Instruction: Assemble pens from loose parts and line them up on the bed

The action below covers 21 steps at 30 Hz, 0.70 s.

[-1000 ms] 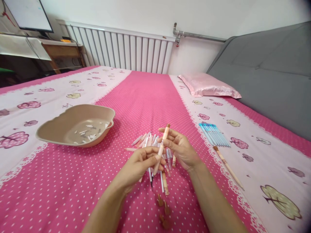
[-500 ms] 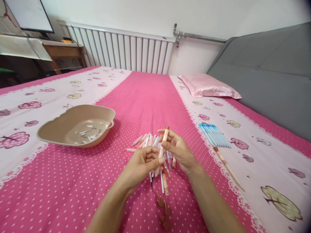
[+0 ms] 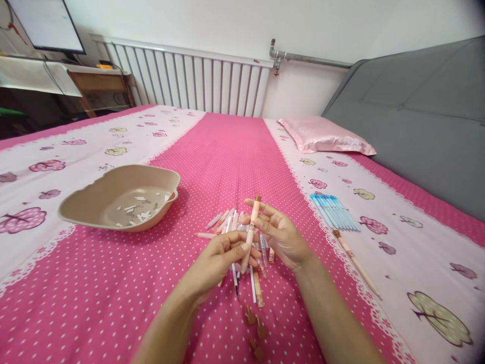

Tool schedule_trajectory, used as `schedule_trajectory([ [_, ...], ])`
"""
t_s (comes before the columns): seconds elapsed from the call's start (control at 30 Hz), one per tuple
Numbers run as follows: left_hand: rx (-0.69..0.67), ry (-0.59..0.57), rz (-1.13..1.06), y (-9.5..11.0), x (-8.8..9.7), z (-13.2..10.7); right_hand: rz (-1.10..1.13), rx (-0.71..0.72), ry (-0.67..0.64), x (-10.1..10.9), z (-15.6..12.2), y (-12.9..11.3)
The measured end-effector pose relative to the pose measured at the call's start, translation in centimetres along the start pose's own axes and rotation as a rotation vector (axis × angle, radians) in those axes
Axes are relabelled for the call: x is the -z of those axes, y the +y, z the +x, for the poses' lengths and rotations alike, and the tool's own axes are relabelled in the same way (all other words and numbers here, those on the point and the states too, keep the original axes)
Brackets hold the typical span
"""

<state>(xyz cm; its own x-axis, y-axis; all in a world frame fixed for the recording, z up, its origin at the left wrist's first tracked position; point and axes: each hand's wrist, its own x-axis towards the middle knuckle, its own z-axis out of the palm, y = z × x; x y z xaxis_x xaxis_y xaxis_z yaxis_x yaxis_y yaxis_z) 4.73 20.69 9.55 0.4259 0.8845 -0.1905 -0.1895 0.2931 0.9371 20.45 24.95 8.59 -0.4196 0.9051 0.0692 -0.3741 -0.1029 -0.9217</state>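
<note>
Half a second on, the pen [image 3: 251,227] had shifted its brown top a little to the left, and a small print on its barrel had come into view; the pile [image 3: 226,221] beneath looked unchanged. The pen was held aslant in the air above the pile, brown end up and away, narrower end toward the body. The left hand [image 3: 223,255] gripped its lower part between thumb and fingers, while the right hand [image 3: 282,231] had its thumb and curled fingers closed on the upper barrel.

It looked light and stiff, probably plastic, smooth enough to roll or slip under loose fingers, though unlikely to break from a normal pinch. The middle of the barrel seemed the safest hold for one hand; with two, a pinch near each end gave better control over any twist. The brown top might come loose if pulled, so it seemed a poor place to carry it by.

Brown pieces [image 3: 260,331] lay nearer the body, blue pens [image 3: 335,212] to the right, and the bowl [image 3: 94,201] with white bits [image 3: 144,216] to the left.
</note>
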Motion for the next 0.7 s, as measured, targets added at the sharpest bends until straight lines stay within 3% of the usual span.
schedule_trajectory([
  [0.4, -0.029, 0.017, 0.062, -0.27, -0.26, 0.26, -0.065, 0.025, 0.086, -0.12, 0.11, 0.34],
  [0.7, -0.031, -0.027, 0.024, -0.13, 0.11, 0.05, 0.053, -0.026, -0.077, -0.04, -0.22, -0.2],
])
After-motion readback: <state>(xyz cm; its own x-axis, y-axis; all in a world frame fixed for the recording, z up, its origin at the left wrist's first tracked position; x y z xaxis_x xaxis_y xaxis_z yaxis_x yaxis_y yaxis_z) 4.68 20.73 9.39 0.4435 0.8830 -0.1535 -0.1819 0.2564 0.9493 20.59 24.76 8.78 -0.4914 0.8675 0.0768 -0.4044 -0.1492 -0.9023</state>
